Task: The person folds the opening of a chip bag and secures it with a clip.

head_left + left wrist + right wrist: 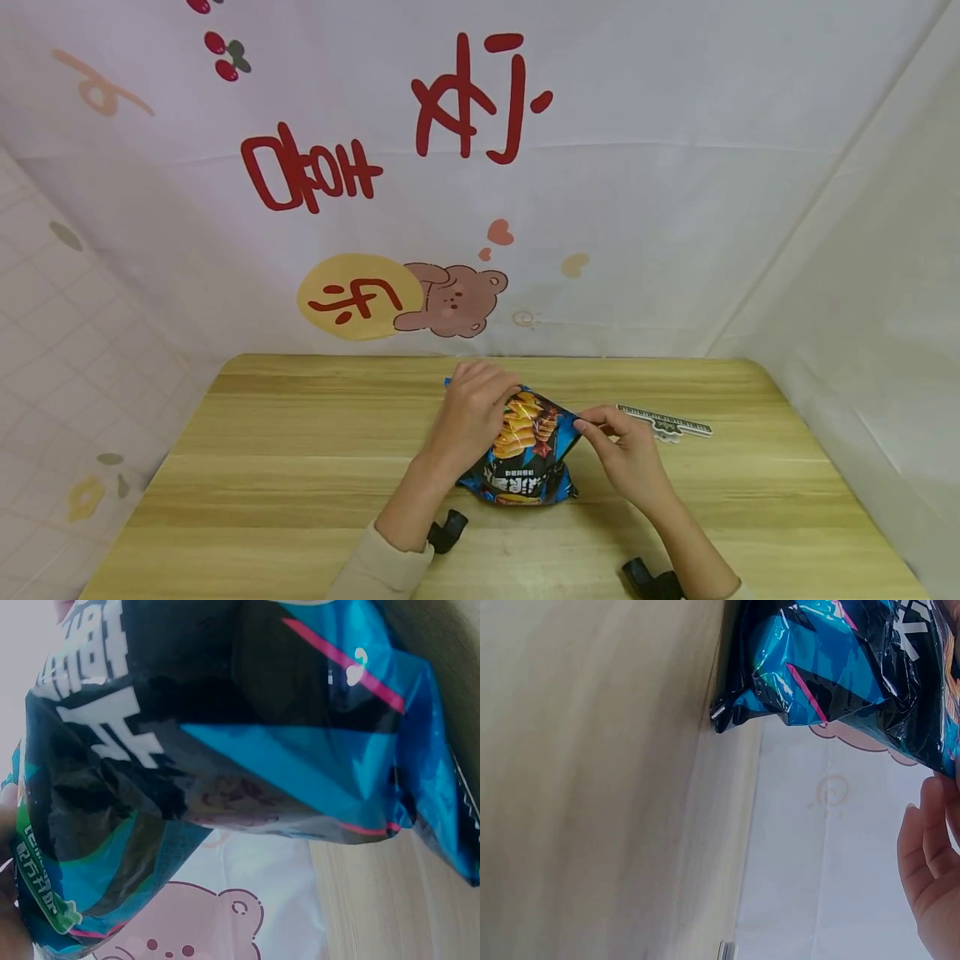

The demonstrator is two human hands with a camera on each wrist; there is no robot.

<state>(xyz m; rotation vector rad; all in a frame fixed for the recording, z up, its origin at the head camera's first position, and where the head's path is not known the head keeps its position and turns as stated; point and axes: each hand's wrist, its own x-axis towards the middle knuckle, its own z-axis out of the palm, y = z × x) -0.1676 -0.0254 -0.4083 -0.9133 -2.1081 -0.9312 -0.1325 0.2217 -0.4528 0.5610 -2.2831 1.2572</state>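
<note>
A blue and black chip bag (521, 454) stands on the table in the head view, food pictures facing up and its printed lettering upside down. My left hand (474, 412) grips its upper left side, fingers curled over the top edge. At the upper right corner, my right hand (632, 457) pinches the bag's blue edge between thumb and fingers. Close up in the left wrist view, the bag (247, 712) fills most of the picture. The right wrist view has the bag's lower corner (810, 667) and part of my right hand (934, 862) beneath it.
Behind my right hand lies a flat black-and-white strip with ruler-like marks (675, 421). Black wrist devices (448, 532) sit by both forearms. The wooden table (300, 467) ends at a white cloth backdrop (675, 208) printed with red characters and a bear.
</note>
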